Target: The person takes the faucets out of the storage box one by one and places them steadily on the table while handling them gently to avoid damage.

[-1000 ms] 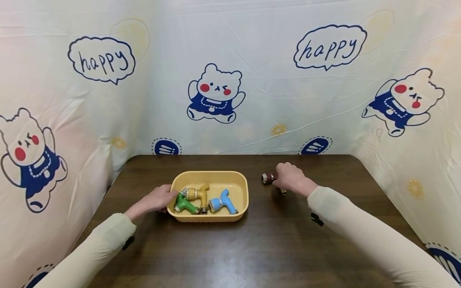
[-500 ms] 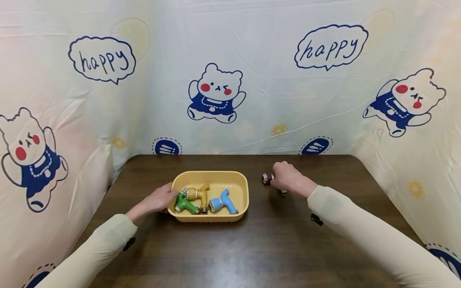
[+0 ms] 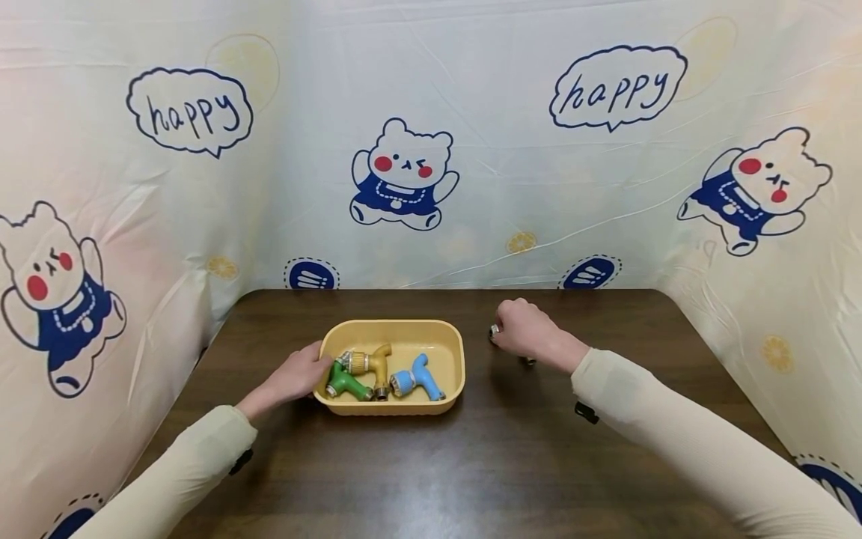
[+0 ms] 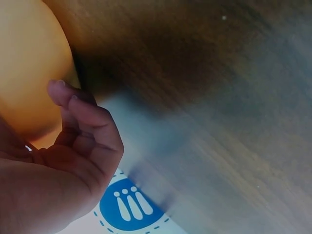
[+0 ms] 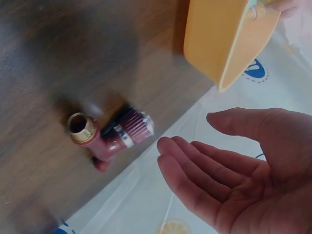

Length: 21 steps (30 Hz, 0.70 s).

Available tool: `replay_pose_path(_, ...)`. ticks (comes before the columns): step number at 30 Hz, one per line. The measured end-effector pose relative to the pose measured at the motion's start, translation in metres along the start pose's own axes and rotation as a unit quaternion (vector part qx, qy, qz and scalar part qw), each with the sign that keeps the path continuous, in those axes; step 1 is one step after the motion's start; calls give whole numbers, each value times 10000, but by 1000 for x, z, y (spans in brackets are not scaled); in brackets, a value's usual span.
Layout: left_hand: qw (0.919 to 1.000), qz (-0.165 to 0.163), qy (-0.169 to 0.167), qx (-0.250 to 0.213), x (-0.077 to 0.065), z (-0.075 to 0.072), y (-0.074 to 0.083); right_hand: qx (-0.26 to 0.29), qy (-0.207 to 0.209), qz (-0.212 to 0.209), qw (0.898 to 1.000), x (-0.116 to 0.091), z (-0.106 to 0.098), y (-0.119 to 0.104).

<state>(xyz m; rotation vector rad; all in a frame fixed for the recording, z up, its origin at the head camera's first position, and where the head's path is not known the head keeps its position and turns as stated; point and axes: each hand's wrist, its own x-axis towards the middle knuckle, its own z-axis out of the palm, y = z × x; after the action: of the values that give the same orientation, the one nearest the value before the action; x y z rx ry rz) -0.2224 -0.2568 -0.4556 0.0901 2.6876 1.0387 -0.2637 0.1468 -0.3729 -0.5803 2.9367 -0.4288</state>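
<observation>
With thumb at the rim and fingers curled outside, my left hand (image 3: pixel 303 372) grips the left end of a yellow plastic basin (image 3: pixel 404 409). Inside lie a green faucet (image 3: pixel 349 383), a yellow faucet (image 3: pixel 380 368) and a blue faucet (image 3: pixel 426 379), each with metal ends. A dark red faucet (image 5: pixel 105 146) with a ribbed knob lies on the table right of the basin. Over it in the head view is my right hand (image 3: pixel 528 329), hiding most of it. The right wrist view shows that hand's fingers loosely extended, thumb apart, with a gap to the faucet.
The dark wooden table (image 3: pixel 431 471) reaches back to a pale printed cloth (image 3: pixel 498 150), which hangs behind it and along both sides. A strip of tabletop separates the basin from the red faucet.
My right hand has moved a little left over the red faucet, covering more of its knob. The faucet, the basin and my left hand stay about where they were.
</observation>
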Motion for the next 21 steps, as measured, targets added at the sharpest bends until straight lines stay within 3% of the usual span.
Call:
replay_pose_path(5, 9999, 25, 135, 20, -1, 2, 0, -46, 97, -173, 9998, -1, -1, -9)
replay_pose_path(21, 9999, 20, 121, 68, -1, 2, 0, -124, 83, -597, 9981, 0, -3, -41)
